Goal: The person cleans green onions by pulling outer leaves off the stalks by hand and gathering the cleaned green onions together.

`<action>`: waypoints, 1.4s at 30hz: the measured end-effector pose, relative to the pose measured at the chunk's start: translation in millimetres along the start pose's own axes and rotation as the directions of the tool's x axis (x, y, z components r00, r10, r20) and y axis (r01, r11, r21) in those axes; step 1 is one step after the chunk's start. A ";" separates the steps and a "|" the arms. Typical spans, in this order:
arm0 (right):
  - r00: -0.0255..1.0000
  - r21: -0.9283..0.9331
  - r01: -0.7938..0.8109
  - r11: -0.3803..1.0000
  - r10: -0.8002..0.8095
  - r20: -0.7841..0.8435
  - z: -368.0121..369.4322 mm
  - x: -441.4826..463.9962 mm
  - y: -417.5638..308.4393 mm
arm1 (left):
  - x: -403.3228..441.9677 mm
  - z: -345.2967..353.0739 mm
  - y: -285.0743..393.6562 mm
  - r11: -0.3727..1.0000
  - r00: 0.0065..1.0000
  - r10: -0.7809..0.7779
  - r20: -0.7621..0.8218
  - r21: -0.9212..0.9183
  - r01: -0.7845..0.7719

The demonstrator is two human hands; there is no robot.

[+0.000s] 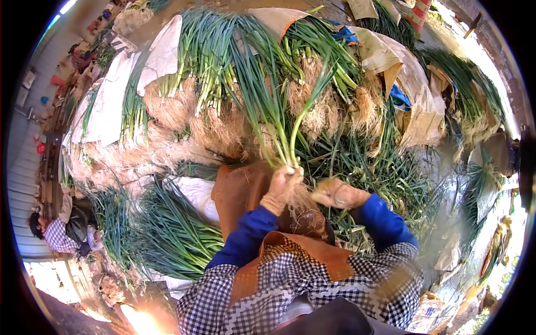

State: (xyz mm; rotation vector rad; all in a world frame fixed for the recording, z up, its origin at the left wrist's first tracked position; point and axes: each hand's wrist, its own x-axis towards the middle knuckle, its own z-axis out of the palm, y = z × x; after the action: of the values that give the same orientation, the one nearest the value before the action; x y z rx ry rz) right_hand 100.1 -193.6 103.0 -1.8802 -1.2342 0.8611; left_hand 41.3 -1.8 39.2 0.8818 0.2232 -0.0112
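My left hand (280,188) is closed around the white lower ends of a few green onions (296,131). Their long green leaves fan away from me, and a tangle of pale roots (301,198) hangs on the near side of the fist. Just right of those roots is my right hand (341,194), its fingers curled in and slightly blurred. Whether it pinches anything is hidden. Beneath both hands lies a brown apron (240,192) over my lap.
Bundled green onions (206,50) with thick roots are piled ahead, partly under pale sacks (162,53). Loose leaves (368,173) litter the ground to the right. At left, another green onion heap (173,234) lies by a white sheet (195,195). Another person (61,234) sits far left.
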 end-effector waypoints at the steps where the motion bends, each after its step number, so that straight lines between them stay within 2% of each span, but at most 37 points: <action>1: 0.981 0.271 -0.151 0.951 0.111 0.157 -13.9 -13.1 -15.0 | 11.2 -17.0 4.5 0.863 0.984 -0.115 0.138 -0.476 0.168; 3: 0.717 -0.208 -0.514 0.832 0.550 0.428 -25.1 -21.2 31.2 | -3.3 6.3 47.9 0.778 0.918 -0.118 0.379 -0.539 0.323; 4: 0.793 -0.591 -0.435 0.679 0.600 0.106 -29.6 -34.3 75.9 | -12.2 13.9 52.4 0.830 0.937 -0.076 0.342 -0.499 0.249; 5: 0.854 -0.852 -0.392 0.347 0.481 -0.197 -37.7 -41.5 107.3 | -9.0 11.7 45.7 0.888 0.955 -0.085 0.282 -0.414 0.202; 6: 0.714 -0.783 -0.522 0.339 0.675 -0.184 -90.1 -4.9 58.6 | -0.1 4.3 31.5 0.875 0.956 -0.068 0.285 -0.443 0.195; 7: 0.784 -0.530 -0.618 0.581 0.507 -0.357 -123.4 13.1 40.1 | 5.0 0.6 17.8 0.859 0.959 -0.050 0.277 -0.478 0.183; 8: 0.615 -0.393 -0.663 0.637 0.165 -0.771 -139.5 28.0 47.3 | 1.9 5.5 14.1 0.859 0.960 -0.044 0.277 -0.480 0.178; 10: 0.555 -0.618 -0.597 0.511 -0.293 -0.779 -190.1 57.4 67.4 | 0.9 15.7 11.9 0.852 0.983 -0.086 0.161 -0.499 0.157; 11: 0.590 -0.627 -0.691 0.360 -0.220 -0.777 -206.2 72.7 69.2 | 1.7 17.2 8.0 0.857 0.985 -0.074 0.154 -0.496 0.141; 12: 0.613 -0.581 -0.766 0.274 0.039 -0.789 -218.7 87.3 79.7 | 4.5 17.3 6.5 0.874 0.985 -0.039 0.168 -0.472 0.115; 13: 0.575 -0.552 -0.817 0.167 0.300 -0.761 -225.4 105.4 100.7 | 5.7 16.3 4.1 0.889 0.984 -0.007 0.180 -0.450 0.088; 14: 0.366 -0.334 -0.930 0.152 0.434 -0.823 -229.2 125.0 151.8 | 8.3 11.6 -1.3 0.892 0.984 0.000 0.177 -0.446 0.080; 15: 0.370 -0.333 -0.929 0.161 0.427 -0.825 -222.2 120.7 128.3 | 12.8 5.8 -4.2 0.890 0.983 0.018 0.184 -0.451 0.068; 16: 0.463 -0.211 -0.789 0.577 0.332 -0.822 -205.9 105.3 106.8 | 15.5 -0.4 -8.6 0.886 0.982 0.034 0.188 -0.461 0.058; 17: 0.513 -0.072 -0.483 0.873 0.215 -0.831 -186.9 91.3 89.1 | 12.7 2.3 -6.7 0.882 0.983 0.035 0.180 -0.468 0.054; 18: 0.510 0.375 -0.291 0.880 0.474 -0.717 -174.1 80.4 93.6 | 8.9 9.5 -0.9 0.881 0.986 0.005 0.164 -0.467 0.073; 19: 0.678 0.121 -0.336 0.934 0.329 -0.658 -154.1 59.2 82.5 | 6.5 15.4 3.2 0.880 0.988 -0.029 0.150 -0.466 0.097; 20: 0.809 -0.138 -0.291 0.947 0.166 -0.564 -134.0 38.1 67.8 | 7.2 20.0 2.7 0.832 0.967 0.002 0.253 -0.537 0.139; 21: 0.841 0.342 -0.039 0.939 0.216 -0.495 -106.7 21.1 48.8 | 4.4 23.9 2.8 0.827 0.968 -0.013 0.249 -0.542 0.150; 22: 0.871 0.676 0.174 0.716 0.208 -0.445 -80.4 6.3 36.8 | 1.7 29.3 4.1 0.813 0.964 -0.086 0.252 -0.542 0.214; 23: 0.887 0.722 0.132 0.679 0.243 -0.392 -60.2 -6.2 27.7 | -1.3 34.1 1.3 0.792 0.954 -0.155 0.258 -0.544 0.276; 24: 0.851 0.651 0.353 0.672 0.058 -0.522 -28.5 -4.8 41.6 | -2.7 28.1 -14.3 0.729 0.938 -0.222 0.266 -0.593 0.341; 25: 0.886 0.700 0.286 0.654 0.097 -0.453 -10.1 -12.3 37.6 | -4.1 22.6 -27.0 0.723 0.935 -0.233 0.266 -0.595 0.350; 27: 0.919 0.772 0.128 0.623 0.217 -0.329 12.1 -19.6 27.7 | -11.4 25.4 -30.8 0.718 0.837 -0.431 0.336 -0.435 0.544; 28: 0.923 0.833 0.084 0.547 0.272 -0.272 12.3 -19.4 25.6 | -15.1 28.2 -33.2 0.740 0.845 -0.435 0.312 -0.412 0.532; 29: 0.887 0.735 0.123 0.667 0.259 -0.384 12.6 -19.2 23.7 | -14.3 27.6 -35.5 0.741 0.845 -0.434 0.311 -0.411 0.532; 31: 0.771 0.687 0.134 0.714 0.361 -0.525 8.5 -10.9 31.7 | -14.4 25.2 -39.8 0.854 0.882 -0.334 0.332 -0.289 0.432; 32: 0.672 0.731 0.139 0.668 0.479 -0.565 2.9 -0.7 30.8 | -15.9 26.5 -36.3 0.856 0.878 -0.366 0.308 -0.261 0.447; 33: 0.547 0.682 0.064 0.729 0.546 -0.634 -4.5 10.4 25.4 | -13.4 22.9 -46.7 0.857 0.879 -0.362 0.311 -0.261 0.445; 34: 0.501 0.376 -0.250 0.892 0.451 -0.739 -12.8 15.8 31.8 | -10.3 19.6 -60.1 0.927 0.933 -0.292 0.211 -0.178 0.330; 35: 0.499 0.006 -0.532 0.847 0.319 -0.806 -18.2 20.1 37.8 | -8.2 17.5 -69.1 0.974 0.972 -0.203 0.116 -0.082 0.213; 36: 0.502 -0.070 -0.551 0.831 0.263 -0.824 -19.6 24.0 30.8 | -9.7 21.7 -67.7 0.978 0.982 -0.173 0.073 -0.106 0.180; 37: 0.530 -0.282 -0.622 0.731 0.128 -0.838 -12.2 33.3 64.5 | -10.3 23.3 -68.2 0.978 0.982 -0.172 0.075 -0.106 0.180; 39: 0.492 -0.289 -0.651 0.702 0.101 -0.865 -4.5 33.3 51.9 | -6.5 18.0 -78.4 0.993 0.994 -0.088 -0.061 -0.084 0.082; 40: 0.409 -0.258 -0.464 0.847 -0.054 -0.911 3.4 30.2 59.1 | -5.2 15.4 -84.8 0.987 0.990 -0.102 -0.097 -0.133 0.089; 41: 0.420 -0.264 -0.464 0.845 -0.052 -0.906 15.6 23.6 55.9 | -5.9 15.8 -84.5 0.986 0.989 -0.103 -0.104 -0.143 0.087; 42: 0.492 -0.006 -0.127 0.992 0.058 -0.869 30.3 16.9 50.0 | -5.3 15.8 -78.1 0.962 0.989 -0.140 -0.035 -0.243 0.128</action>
State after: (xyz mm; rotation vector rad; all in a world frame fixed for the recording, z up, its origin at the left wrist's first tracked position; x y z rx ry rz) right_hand 103.3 -185.9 42.7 -2.0121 -0.4959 -0.1794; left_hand 31.2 -64.1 -9.7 0.6246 0.3261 -0.0856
